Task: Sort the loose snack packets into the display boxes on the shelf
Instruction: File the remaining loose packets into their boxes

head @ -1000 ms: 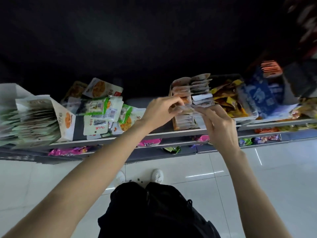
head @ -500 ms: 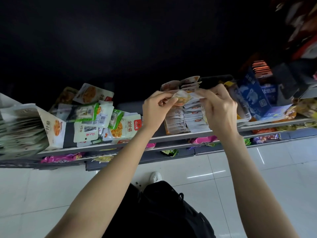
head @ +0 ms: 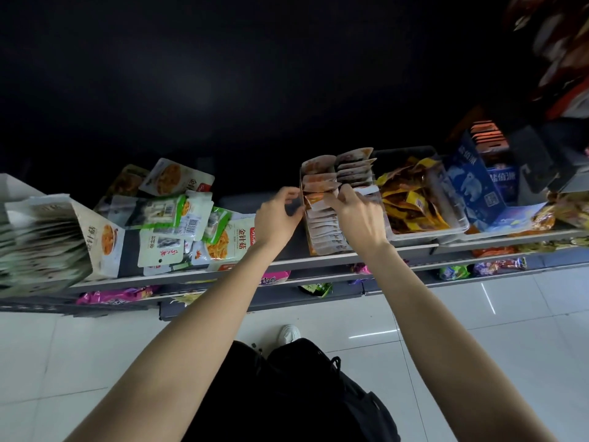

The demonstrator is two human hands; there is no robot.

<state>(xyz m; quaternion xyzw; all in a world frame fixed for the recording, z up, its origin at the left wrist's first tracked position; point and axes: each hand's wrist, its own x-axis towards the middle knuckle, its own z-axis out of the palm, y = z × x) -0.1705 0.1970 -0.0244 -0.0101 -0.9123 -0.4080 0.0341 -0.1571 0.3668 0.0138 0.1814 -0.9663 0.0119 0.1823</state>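
In the head view we look down at a shelf [head: 318, 261] of snacks, with both our bare arms reaching forward. Our left hand [head: 276, 218] is at the left wall of the middle box [head: 303, 199], with fingers curled; the thumb and fingertips seem to pinch the edge of the box, but blur makes it hard to be sure. Our right hand [head: 358, 218] is over the same box, and its fingers are bent down into the row of packets [head: 322, 218], pinching one packet near the middle of the row. The packets stand upright, in two rows, one behind another, pale with orange print.

Just right of this box stands a clear tray [head: 459, 218] with yellow packets [head: 411, 202] lying in a loose heap. Further right there is a blue box [head: 471, 183] with a white bear on it.

Left of our hands, loose packets [head: 178, 218] in white and green lie in a pile on the shelf, some over others. At the far left a white box [head: 98, 237] holds many thin packets, standing tight together.

Below the shelf we see a lower shelf with pink packs [head: 118, 295], the white floor [head: 478, 330], one white shoe [head: 288, 333] and dark clothes.
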